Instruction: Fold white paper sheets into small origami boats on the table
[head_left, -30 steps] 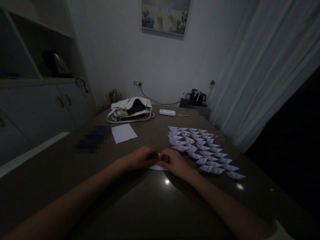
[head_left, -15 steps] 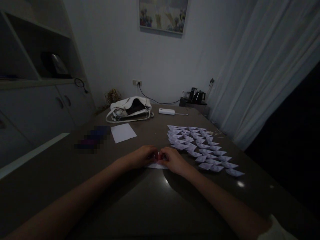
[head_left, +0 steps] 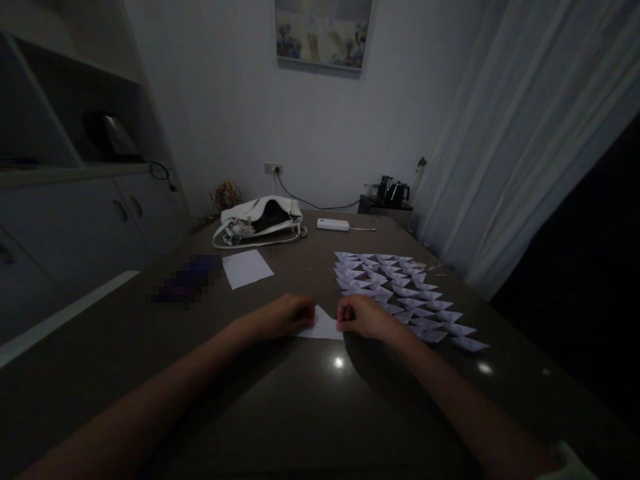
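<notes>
A partly folded white sheet of paper (head_left: 323,325) lies on the table in front of me, with a pointed top and a straight lower edge. My left hand (head_left: 287,315) is closed at its left side, fingers curled onto the paper. At the right corner, my right hand (head_left: 363,316) pinches the paper between thumb and fingers. Just beyond my right hand stand rows of folded paper boats (head_left: 400,283), some partly hidden behind that hand. A stack of white square paper (head_left: 247,268) lies beyond my left hand.
On the dark table (head_left: 280,413), a white handbag (head_left: 260,220) rests at the far left and a white power bank (head_left: 333,225) with a short cable at the far middle. A blurred-out dark item (head_left: 187,280) lies left. Black kettles (head_left: 397,193) stand behind; a curtain hangs right.
My right hand has slid right, away from my left hand, to the paper's right corner. The paper's pointed top and middle now show between the hands.
</notes>
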`<state>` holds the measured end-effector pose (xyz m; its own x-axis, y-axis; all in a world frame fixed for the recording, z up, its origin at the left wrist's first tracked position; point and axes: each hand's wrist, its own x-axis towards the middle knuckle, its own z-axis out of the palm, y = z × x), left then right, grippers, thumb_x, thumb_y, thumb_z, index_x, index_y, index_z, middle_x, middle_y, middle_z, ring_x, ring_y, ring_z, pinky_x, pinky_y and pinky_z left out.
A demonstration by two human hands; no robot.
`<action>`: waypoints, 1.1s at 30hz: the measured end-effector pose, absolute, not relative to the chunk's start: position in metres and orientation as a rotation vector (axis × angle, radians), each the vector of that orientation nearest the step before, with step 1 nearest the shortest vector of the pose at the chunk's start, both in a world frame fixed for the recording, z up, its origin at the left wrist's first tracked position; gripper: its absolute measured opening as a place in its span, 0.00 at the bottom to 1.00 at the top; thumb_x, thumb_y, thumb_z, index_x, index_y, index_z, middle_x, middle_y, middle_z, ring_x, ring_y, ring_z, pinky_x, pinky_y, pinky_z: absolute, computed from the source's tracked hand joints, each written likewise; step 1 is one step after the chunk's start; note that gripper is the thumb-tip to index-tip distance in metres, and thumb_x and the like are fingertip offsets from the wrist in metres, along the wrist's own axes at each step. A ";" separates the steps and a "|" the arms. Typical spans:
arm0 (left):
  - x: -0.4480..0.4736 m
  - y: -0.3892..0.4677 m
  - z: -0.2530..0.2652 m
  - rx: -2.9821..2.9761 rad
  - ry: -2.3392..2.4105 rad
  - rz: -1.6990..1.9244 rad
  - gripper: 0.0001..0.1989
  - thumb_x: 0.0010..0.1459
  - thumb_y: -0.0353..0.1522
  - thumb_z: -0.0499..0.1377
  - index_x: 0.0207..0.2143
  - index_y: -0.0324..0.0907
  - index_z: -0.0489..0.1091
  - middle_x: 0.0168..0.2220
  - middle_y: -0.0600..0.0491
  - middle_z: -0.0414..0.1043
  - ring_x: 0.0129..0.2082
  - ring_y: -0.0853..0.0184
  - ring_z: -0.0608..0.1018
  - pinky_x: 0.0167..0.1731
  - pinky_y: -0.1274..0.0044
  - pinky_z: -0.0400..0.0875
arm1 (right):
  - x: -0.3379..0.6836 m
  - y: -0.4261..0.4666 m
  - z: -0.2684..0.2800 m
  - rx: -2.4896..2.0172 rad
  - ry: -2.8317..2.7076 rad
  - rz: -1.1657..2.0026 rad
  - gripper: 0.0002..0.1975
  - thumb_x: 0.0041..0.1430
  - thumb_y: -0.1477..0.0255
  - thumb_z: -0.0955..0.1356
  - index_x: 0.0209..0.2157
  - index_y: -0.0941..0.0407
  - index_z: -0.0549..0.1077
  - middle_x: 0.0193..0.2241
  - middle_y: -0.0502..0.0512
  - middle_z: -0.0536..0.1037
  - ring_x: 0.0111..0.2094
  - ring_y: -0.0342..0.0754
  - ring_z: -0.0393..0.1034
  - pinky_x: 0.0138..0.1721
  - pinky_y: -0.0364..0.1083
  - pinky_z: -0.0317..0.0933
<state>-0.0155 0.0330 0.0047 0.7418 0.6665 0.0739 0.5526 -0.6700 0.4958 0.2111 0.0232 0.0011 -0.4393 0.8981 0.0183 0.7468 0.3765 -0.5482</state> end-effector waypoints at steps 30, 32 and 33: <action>-0.031 0.037 0.017 2.284 1.391 0.111 0.11 0.49 0.36 0.62 0.34 0.40 0.71 0.33 0.52 0.72 0.33 0.66 0.73 0.29 0.80 0.63 | 0.212 0.022 0.003 -1.377 -2.352 0.742 0.03 0.48 0.78 0.71 0.27 0.59 0.73 0.25 0.50 0.74 0.27 0.42 0.68 0.27 0.40 0.56; -0.029 0.035 0.021 2.373 1.216 0.164 0.10 0.49 0.30 0.62 0.37 0.41 0.73 0.40 0.52 0.71 0.39 0.67 0.73 0.37 0.80 0.64 | 0.210 0.021 0.004 -1.354 -2.348 0.676 0.04 0.48 0.80 0.71 0.27 0.59 0.74 0.25 0.50 0.75 0.28 0.42 0.68 0.29 0.40 0.57; -0.027 0.034 0.023 2.422 1.131 0.188 0.10 0.50 0.27 0.61 0.37 0.42 0.74 0.41 0.52 0.70 0.40 0.67 0.73 0.39 0.80 0.64 | 0.210 0.020 0.004 -1.352 -2.345 0.635 0.05 0.47 0.82 0.70 0.27 0.59 0.74 0.25 0.50 0.75 0.28 0.42 0.68 0.29 0.40 0.57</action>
<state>-0.0271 0.0337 0.0225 0.6532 0.7541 -0.0681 0.6916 -0.5577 0.4589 0.2096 0.0204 0.0040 -0.4778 0.8745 0.0834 0.7128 0.4414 -0.5451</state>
